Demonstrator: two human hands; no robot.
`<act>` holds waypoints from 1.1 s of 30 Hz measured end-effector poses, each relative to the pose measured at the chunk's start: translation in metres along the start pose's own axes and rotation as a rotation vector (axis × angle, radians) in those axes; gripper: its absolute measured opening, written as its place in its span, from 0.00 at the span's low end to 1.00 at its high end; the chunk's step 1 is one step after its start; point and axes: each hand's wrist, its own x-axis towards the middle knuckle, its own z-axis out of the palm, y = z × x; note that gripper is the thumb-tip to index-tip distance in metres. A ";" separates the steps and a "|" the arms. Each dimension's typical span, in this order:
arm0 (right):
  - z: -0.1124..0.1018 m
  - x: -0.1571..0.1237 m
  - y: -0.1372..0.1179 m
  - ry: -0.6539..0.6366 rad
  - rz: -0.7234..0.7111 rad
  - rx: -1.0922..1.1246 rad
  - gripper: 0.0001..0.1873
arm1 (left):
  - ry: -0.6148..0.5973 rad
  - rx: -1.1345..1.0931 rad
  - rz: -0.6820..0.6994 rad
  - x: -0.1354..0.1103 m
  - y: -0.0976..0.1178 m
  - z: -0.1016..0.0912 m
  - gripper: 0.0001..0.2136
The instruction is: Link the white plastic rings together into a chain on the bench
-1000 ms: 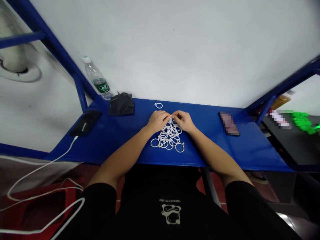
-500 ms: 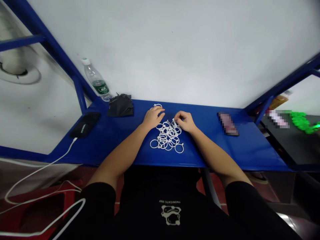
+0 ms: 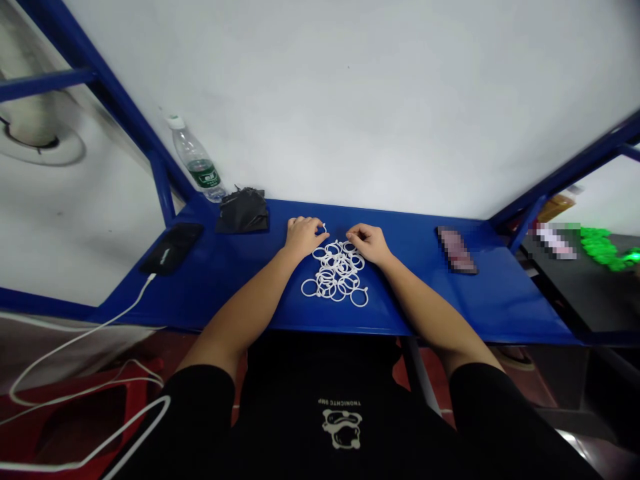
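Several white plastic rings, each with a small knob, lie in a loose pile point(image 3: 336, 270) on the blue table point(image 3: 240, 283). At the pile's far left edge is my left hand point(image 3: 303, 237), its fingers curled around a single white ring point(image 3: 325, 228). Only a short piece of that ring shows between thumb and fingers. My right hand point(image 3: 371, 244) is at the far right edge of the pile, thumb and fingertips pressed together. Whatever its fingertips may hold is hidden, and the nearest rings lie just below them.
To the left are a black power bank point(image 3: 171, 249) with a white cable, a crumpled black plastic bag point(image 3: 243, 211) and a water bottle point(image 3: 199, 167) by the wall. A phone point(image 3: 457, 250) lies to the right. Blue frame bars rise at both ends.
My left fingers have curled in and drawn the separate ring from beyond the hand towards the thumb. My right hand has barely moved; the white piece at its fingertips no longer shows.
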 end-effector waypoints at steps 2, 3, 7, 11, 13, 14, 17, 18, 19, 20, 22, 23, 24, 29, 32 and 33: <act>0.000 0.000 0.001 -0.001 0.005 -0.010 0.12 | 0.006 0.020 0.049 -0.001 -0.002 0.001 0.08; 0.000 0.000 0.002 -0.005 0.004 -0.016 0.11 | 0.008 0.026 0.078 -0.001 -0.003 0.001 0.10; 0.001 0.000 0.006 -0.006 -0.016 -0.034 0.12 | 0.039 -0.045 0.213 -0.005 0.003 0.001 0.09; 0.002 0.001 0.010 -0.002 -0.061 -0.028 0.18 | 0.159 -0.236 0.372 -0.011 0.017 -0.001 0.05; 0.002 0.002 0.009 -0.004 -0.100 -0.034 0.18 | 0.205 -0.289 0.414 -0.015 0.023 -0.002 0.06; 0.002 0.002 0.008 -0.001 -0.114 -0.041 0.17 | 0.216 -0.302 0.431 -0.017 0.026 -0.003 0.06; 0.002 0.001 0.002 0.026 -0.128 -0.052 0.14 | 0.226 -0.331 0.475 -0.020 0.030 -0.004 0.04; 0.002 0.000 0.000 0.042 -0.129 -0.050 0.14 | 0.230 -0.345 0.483 -0.020 0.030 -0.004 0.06; 0.002 -0.001 -0.003 0.055 -0.133 -0.046 0.13 | 0.235 -0.361 0.488 -0.020 0.030 -0.004 0.08; 0.003 -0.002 -0.005 0.065 -0.141 -0.043 0.13 | 0.241 -0.375 0.491 -0.019 0.030 -0.004 0.09; 0.004 -0.004 -0.008 0.062 -0.162 -0.039 0.12 | 0.247 -0.385 0.496 -0.018 0.029 -0.003 0.06; 0.004 -0.005 -0.010 0.054 -0.173 -0.038 0.12 | 0.249 -0.380 0.496 -0.018 0.028 -0.003 0.04; 0.005 -0.005 -0.011 0.042 -0.182 -0.037 0.11 | 0.250 -0.371 0.494 -0.018 0.028 -0.002 0.02; 0.003 -0.007 -0.019 -0.004 -0.156 -0.042 0.11 | 0.207 -0.350 0.449 -0.019 0.028 -0.004 0.05; 0.002 -0.007 -0.020 -0.033 -0.123 -0.034 0.11 | 0.137 -0.354 0.410 -0.021 0.031 -0.008 0.06; 0.001 -0.006 -0.019 -0.047 -0.113 -0.028 0.11 | 0.114 -0.343 0.402 -0.021 0.031 -0.009 0.07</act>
